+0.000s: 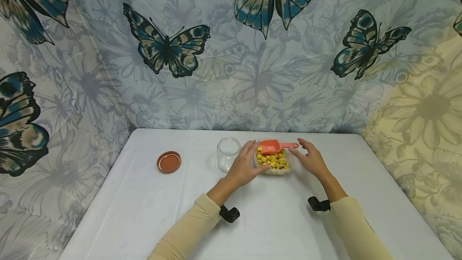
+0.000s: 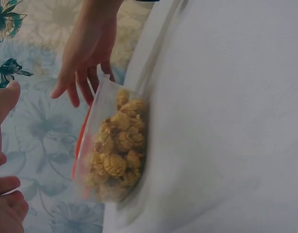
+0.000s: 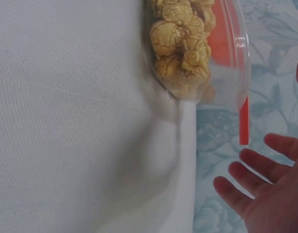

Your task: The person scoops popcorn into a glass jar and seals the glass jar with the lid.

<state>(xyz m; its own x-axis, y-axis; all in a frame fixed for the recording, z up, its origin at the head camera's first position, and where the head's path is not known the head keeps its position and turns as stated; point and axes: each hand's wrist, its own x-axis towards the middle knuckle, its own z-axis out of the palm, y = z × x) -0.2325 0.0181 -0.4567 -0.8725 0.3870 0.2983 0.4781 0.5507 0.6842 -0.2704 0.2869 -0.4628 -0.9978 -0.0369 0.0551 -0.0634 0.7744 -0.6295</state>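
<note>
A clear plastic tub (image 1: 277, 171) of yellow popcorn (image 1: 273, 160) stands towards the back of the table, with a red scoop (image 1: 270, 146) lying across its top. The scoop's handle (image 3: 244, 121) sticks out past the rim on the right. My left hand (image 1: 245, 164) is at the tub's left side, fingers extended; whether it touches the wall I cannot tell. Just off the right side, my right hand (image 1: 309, 158) has its fingers spread and holds nothing. In the right wrist view a gap shows between those fingers and the handle.
Left of the tub, partly behind my left hand, stands a clear glass jar (image 1: 227, 153) without a lid. A round brown lid (image 1: 169, 162) lies farther left on the white tablecloth (image 1: 144, 208). A butterfly-print cloth (image 1: 231, 91) hangs behind the table.
</note>
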